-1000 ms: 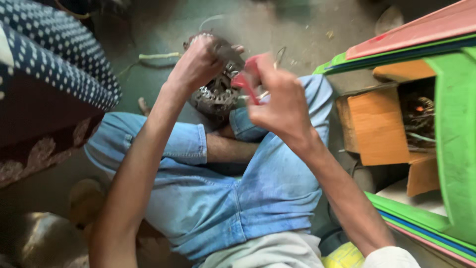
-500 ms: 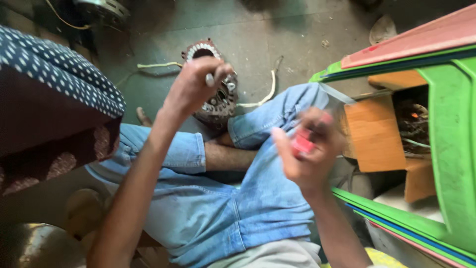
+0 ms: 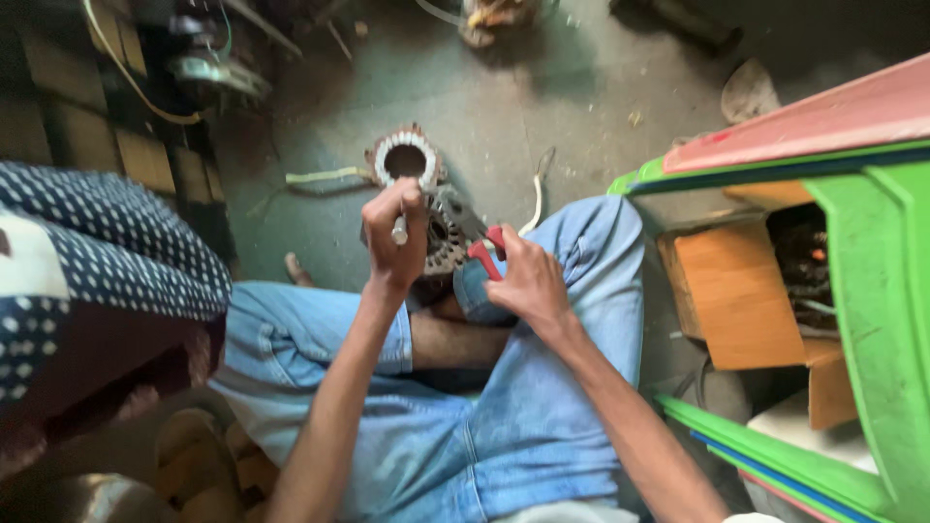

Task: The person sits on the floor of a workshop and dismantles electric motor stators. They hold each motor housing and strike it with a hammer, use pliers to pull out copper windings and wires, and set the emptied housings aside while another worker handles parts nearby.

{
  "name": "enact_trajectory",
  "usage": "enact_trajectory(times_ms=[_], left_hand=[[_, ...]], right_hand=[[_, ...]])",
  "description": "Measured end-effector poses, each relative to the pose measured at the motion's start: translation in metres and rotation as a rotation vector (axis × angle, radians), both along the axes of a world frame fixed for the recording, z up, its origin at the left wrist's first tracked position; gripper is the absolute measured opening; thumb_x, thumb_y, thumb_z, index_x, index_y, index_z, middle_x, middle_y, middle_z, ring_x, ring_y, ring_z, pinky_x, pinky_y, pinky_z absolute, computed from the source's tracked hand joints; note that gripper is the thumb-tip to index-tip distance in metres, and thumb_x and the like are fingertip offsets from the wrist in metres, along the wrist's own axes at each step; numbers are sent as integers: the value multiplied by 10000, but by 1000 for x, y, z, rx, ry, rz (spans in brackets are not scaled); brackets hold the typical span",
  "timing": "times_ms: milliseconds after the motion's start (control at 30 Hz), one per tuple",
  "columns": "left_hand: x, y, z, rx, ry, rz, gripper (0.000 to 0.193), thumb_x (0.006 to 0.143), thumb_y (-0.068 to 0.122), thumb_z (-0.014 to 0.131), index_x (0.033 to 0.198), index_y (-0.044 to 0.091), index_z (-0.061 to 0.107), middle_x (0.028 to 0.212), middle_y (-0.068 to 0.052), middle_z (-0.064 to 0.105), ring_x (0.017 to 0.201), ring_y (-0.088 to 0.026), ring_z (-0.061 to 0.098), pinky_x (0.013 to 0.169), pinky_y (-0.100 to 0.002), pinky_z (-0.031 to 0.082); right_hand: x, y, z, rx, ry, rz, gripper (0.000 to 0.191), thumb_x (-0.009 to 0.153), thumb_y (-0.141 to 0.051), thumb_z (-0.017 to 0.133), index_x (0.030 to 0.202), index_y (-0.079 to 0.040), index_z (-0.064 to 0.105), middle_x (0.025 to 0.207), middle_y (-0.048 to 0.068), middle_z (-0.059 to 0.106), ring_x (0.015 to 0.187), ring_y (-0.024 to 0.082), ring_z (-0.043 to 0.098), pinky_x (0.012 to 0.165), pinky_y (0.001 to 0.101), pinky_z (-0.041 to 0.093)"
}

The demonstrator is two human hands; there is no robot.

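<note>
Grey workshop floor, left hand (image 3: 395, 237) fisted around upright metal rod (image 3: 399, 230), right hand (image 3: 523, 281) gripping red-handled pliers (image 3: 487, 254) angled toward motor stator (image 3: 444, 232)

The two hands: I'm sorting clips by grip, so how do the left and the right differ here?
The left hand is a raised fist around a thin pale rod-like tool, in front of the round metal motor part. The right hand sits lower on the blue-jeaned knee, its grip on a red-handled tool. Both are bare, each holding a tool.

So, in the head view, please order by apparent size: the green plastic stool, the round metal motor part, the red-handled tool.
1. green plastic stool, though it is nearer the camera
2. round metal motor part
3. red-handled tool, mostly hidden in the right hand
</note>
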State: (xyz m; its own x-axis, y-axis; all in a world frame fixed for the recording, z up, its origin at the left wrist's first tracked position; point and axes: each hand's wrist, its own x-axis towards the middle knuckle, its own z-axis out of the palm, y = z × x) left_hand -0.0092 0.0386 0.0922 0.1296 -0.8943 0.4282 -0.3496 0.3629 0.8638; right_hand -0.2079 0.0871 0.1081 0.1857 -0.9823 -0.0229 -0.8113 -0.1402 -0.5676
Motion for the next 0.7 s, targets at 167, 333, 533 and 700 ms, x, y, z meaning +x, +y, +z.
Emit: enact_trajectory(times_ms=[167, 333, 533, 700], left_hand=[[1, -4, 0, -49, -69, -2, 380, 1085, 204, 515, 789, -29, 464, 729, -182, 445, 669, -373, 500, 640, -434, 406], [0, -9, 9, -281, -97, -72, 368, 1171, 213, 517, 885, -15, 551, 852, -205, 567, 809, -412, 593, 728, -455, 471], [5, -9, 12, 22, -97, -88, 366, 1073, 205, 542, 806, -42, 502, 705, -182, 484, 628, -359, 523, 608, -436, 407], [11, -10, 10, -18, -51, -59, 396, 1103, 223, 528, 798, -29, 516, 721, -154, 540, 644, -317, 553, 635, -408, 437]], right_hand=[[-7, -11, -3, -83, -134, -136, 416, 725, -120, 709, 1129, -73, 624, 848, 155, 695, 767, 357, 711, 689, 472, 563], [5, -8, 5, 11, -23, -160, 405, 721, -131, 735, 1115, -106, 643, 881, 146, 733, 806, 383, 701, 691, 513, 539], [-6, -7, -2, 35, 23, -167, 411, 690, -128, 745, 1088, -107, 641, 888, 166, 730, 833, 407, 690, 704, 522, 539], [-10, -9, -4, -186, -354, -315, 342, 800, -172, 682, 1114, -97, 571, 850, 114, 716, 804, 315, 751, 710, 446, 597]])
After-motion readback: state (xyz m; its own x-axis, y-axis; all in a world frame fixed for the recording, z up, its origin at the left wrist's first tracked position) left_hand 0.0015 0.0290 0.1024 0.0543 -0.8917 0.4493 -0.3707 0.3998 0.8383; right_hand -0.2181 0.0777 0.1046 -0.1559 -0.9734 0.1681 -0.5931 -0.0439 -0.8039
